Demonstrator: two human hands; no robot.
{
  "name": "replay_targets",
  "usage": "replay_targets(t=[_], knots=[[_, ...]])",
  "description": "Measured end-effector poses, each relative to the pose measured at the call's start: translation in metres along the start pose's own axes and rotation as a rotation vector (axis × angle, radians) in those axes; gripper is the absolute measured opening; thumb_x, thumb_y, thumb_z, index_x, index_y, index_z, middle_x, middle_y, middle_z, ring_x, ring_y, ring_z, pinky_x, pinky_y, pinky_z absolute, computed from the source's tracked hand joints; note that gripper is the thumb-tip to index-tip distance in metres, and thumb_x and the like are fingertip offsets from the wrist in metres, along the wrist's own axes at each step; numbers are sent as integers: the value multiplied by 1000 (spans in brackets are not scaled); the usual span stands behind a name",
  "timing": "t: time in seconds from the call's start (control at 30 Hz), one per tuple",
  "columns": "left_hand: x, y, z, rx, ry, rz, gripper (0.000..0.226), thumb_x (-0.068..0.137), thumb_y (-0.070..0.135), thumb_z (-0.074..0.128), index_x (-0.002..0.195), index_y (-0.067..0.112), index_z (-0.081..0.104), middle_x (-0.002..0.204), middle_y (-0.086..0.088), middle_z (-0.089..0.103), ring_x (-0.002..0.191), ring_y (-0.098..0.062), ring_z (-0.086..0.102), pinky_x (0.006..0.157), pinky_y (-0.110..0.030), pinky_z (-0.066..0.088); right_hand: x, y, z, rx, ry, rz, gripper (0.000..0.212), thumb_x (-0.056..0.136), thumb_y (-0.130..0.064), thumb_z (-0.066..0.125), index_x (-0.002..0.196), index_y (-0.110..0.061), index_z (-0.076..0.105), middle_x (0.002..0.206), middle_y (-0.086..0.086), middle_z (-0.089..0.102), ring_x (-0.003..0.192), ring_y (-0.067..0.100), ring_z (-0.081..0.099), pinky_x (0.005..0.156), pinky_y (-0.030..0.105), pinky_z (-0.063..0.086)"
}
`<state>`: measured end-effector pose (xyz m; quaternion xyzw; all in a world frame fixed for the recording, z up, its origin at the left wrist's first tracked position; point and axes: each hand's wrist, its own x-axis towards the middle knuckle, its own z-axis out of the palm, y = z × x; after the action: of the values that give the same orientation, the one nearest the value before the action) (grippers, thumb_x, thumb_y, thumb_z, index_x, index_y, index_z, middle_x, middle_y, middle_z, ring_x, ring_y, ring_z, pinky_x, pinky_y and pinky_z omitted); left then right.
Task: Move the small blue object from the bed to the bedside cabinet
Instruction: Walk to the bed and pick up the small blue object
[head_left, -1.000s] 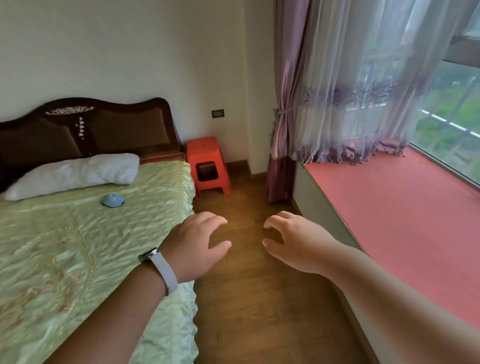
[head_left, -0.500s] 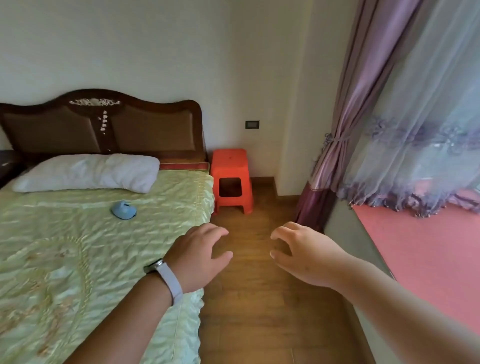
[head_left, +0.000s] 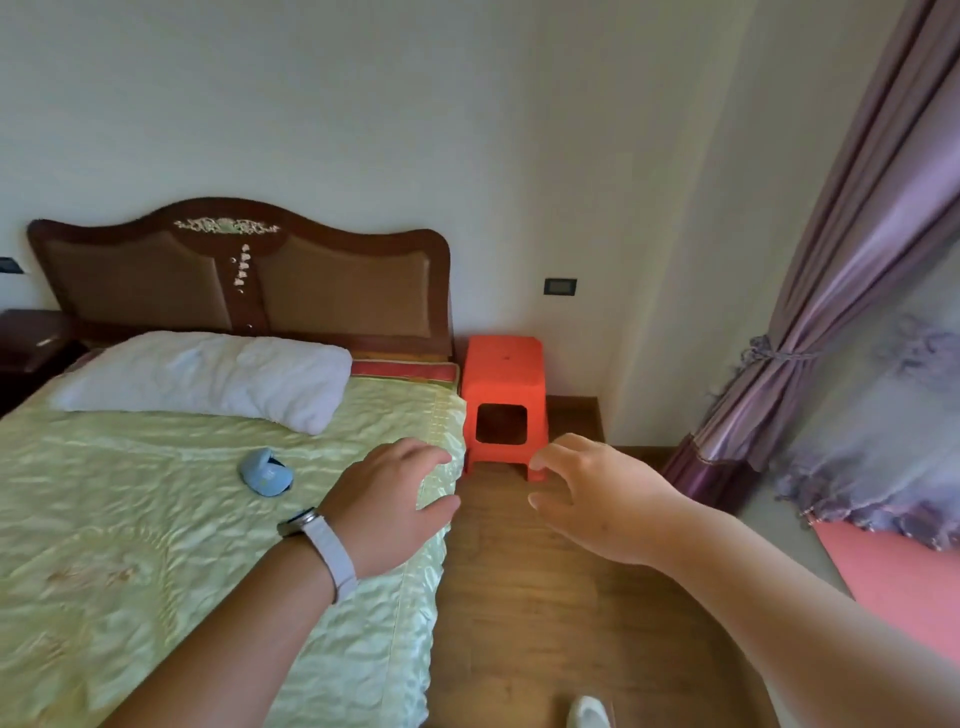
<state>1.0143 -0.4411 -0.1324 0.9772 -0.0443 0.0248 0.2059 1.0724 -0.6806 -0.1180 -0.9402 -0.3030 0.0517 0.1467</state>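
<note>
The small blue object (head_left: 265, 472) lies on the pale green bedspread of the bed (head_left: 104, 519), just below the white pillow (head_left: 208, 376). My left hand (head_left: 387, 501), with a white watch on the wrist, hovers open over the bed's right edge, a little to the right of the blue object and apart from it. My right hand (head_left: 597, 499) is open with curled fingers above the wooden floor, holding nothing. A dark bedside cabinet (head_left: 31, 340) shows at the far left, beside the headboard.
An orange plastic stool (head_left: 503, 400) stands on the floor at the bed's right head corner. Purple curtains (head_left: 841, 291) and a pink window ledge (head_left: 904, 577) fill the right side. A wood floor strip runs between bed and ledge. A white shoe tip (head_left: 587, 714) shows at the bottom.
The view has swung left, bringing the whole headboard and the cabinet into sight. The bed and blue object look closer. Both hands keep their open pose in front of me.
</note>
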Motion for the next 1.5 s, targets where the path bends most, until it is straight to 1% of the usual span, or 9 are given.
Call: replay_targets(t=[0.1, 0.27, 0.4, 0.57, 0.73, 0.93, 1.27, 1.4, 1.5], knots=[[37, -14, 3, 10, 14, -55, 45, 87, 48, 59, 127, 28, 55, 131, 12, 54, 118, -13, 50, 97, -33, 44, 50, 20, 3, 19, -14, -79, 40, 90, -51, 48, 126, -33, 51, 122, -12, 53, 97, 12, 54, 75, 30, 48], [108, -23, 6, 41, 49, -183, 47, 87, 48, 59, 130, 29, 54, 132, 10, 54, 119, -12, 50, 97, -32, 42, 141, 70, -5, 9, -41, -201, 46, 89, -53, 50, 129, -31, 50, 125, -7, 54, 105, 16, 55, 83, 37, 51], [164, -18, 1, 63, 53, -250, 47, 88, 48, 57, 131, 29, 52, 134, 11, 53, 120, -12, 49, 97, -31, 42, 210, 103, -29, -2, -96, -311, 47, 88, -54, 48, 129, -32, 50, 122, -8, 55, 102, 16, 56, 81, 37, 51], [203, -39, -20, -21, 175, -426, 48, 87, 46, 60, 130, 25, 53, 134, 6, 53, 115, -13, 50, 93, -30, 43, 287, 113, -41, -6, -92, -443, 47, 89, -49, 51, 130, -26, 52, 125, -3, 55, 106, 20, 56, 82, 39, 51], [215, -73, -41, 31, 211, -553, 48, 88, 44, 62, 130, 22, 54, 134, 3, 54, 119, -17, 50, 96, -33, 45, 337, 99, -32, 6, -142, -588, 46, 90, -50, 50, 130, -26, 51, 125, -3, 56, 108, 19, 55, 83, 33, 48], [224, -125, -43, 31, 185, -616, 53, 88, 50, 57, 134, 24, 50, 136, 4, 52, 122, -17, 48, 98, -37, 45, 401, 56, -14, -6, -219, -672, 46, 91, -50, 48, 131, -27, 50, 125, -5, 55, 110, 16, 54, 88, 40, 48], [242, -275, -55, -57, 215, -723, 52, 87, 49, 59, 133, 26, 51, 139, 2, 52, 123, -21, 49, 99, -41, 45, 528, -9, 26, -136, -289, -679, 46, 92, -50, 47, 132, -27, 49, 126, -6, 53, 110, 16, 54, 88, 37, 48], [247, -319, -61, -65, 221, -710, 52, 87, 49, 59, 133, 26, 51, 139, 2, 52, 123, -21, 49, 97, -38, 46, 573, -53, 48, -179, -289, -722, 46, 92, -49, 46, 133, -27, 48, 126, -6, 53, 108, 16, 56, 84, 36, 49], [241, -343, -71, -72, 203, -759, 53, 88, 48, 57, 135, 25, 49, 140, 2, 51, 124, -19, 49, 98, -38, 45, 589, -85, 65, -178, -345, -772, 47, 92, -49, 44, 134, -27, 46, 129, -6, 52, 110, 18, 55, 86, 38, 49]])
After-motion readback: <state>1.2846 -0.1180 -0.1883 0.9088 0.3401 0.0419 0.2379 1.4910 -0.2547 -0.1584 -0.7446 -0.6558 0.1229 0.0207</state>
